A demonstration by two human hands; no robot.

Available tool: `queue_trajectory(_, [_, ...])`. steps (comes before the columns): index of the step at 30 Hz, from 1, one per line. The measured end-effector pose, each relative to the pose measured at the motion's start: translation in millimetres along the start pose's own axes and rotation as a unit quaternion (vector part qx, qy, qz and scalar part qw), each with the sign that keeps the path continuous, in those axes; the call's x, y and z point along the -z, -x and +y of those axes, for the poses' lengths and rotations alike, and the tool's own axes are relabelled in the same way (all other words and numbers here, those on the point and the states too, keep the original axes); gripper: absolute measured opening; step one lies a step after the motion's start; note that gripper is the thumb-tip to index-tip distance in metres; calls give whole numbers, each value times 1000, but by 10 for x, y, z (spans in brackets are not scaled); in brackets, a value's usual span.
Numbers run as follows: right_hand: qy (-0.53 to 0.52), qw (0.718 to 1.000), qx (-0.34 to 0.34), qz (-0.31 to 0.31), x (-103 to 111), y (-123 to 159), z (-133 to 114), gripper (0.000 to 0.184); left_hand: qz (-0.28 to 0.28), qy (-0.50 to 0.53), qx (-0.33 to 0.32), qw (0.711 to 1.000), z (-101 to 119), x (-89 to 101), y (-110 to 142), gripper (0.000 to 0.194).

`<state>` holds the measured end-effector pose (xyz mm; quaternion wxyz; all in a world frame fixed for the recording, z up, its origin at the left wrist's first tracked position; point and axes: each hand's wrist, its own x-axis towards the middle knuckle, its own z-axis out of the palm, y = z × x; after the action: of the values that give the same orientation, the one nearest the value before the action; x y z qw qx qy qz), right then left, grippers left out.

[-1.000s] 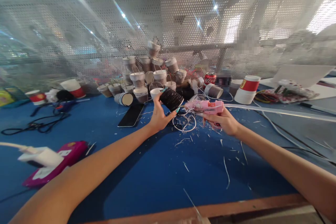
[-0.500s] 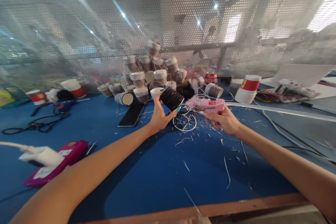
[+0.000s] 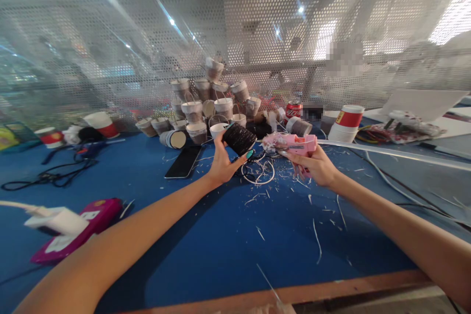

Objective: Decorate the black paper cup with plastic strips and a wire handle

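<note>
Pinched between thumb and fingers of left hand (image 3: 222, 167): black cup (image 3: 240, 139), tilted above table (image 3: 221, 260). Gripped in closed right hand (image 3: 318, 164): glue gun (image 3: 301, 144), with front end just beside cup; contact impossible to tell. Apparently done: dark wrapping over cup's visible side; in stack (image 3: 193, 112) behind, many grey bodies with white rims, several with handles. Apparently left: work at cup's edge facing glue gun; no handle visible on cup. Unwrapped, at right: paper cups (image 3: 346, 125). In the way: pale strands (image 3: 270, 142) matted on glue gun's front, looped cord (image 3: 258, 184) below, scraps (image 3: 319, 240) on table, long glue stick (image 3: 390, 150) trailing rightward. Nearby: phone (image 3: 184, 162) left of left hand, can (image 3: 293, 112) beyond glue gun.
</note>
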<state>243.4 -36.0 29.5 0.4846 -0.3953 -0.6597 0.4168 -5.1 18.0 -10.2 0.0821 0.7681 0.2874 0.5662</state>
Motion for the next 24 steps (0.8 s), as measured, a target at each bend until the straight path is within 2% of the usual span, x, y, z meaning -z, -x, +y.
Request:
queue_trajectory(12, [7,1000,-5,11,18,-21,22,34,-11,24,-4,1000,24,-2,1,78])
queue_trajectory(14, [31,999,-9,21,30,-29,40,33,-13,23,-10,1000,24,1,2,78])
queue_trajectory(16, [108,993,-7,46,50,-37,41,31,-11,20,-10,1000,26,5,1,79])
queue_trajectory(18, [251,964,4,83,75,-38,16,27,-10,17,-6,1000,32,8,-2,79])
queue_trajectory(20, [416,901,-11,119,93,-27,-24,22,-10,10,-4,1000,40,10,-7,78])
queue_trajectory(22, [538,828,-78,141,100,-6,-60,24,-7,2,-6,1000,47,11,-14,78])
queue_trajectory(24, [591,776,-162,150,98,17,-76,34,-6,-3,-9,1000,53,13,-21,79])
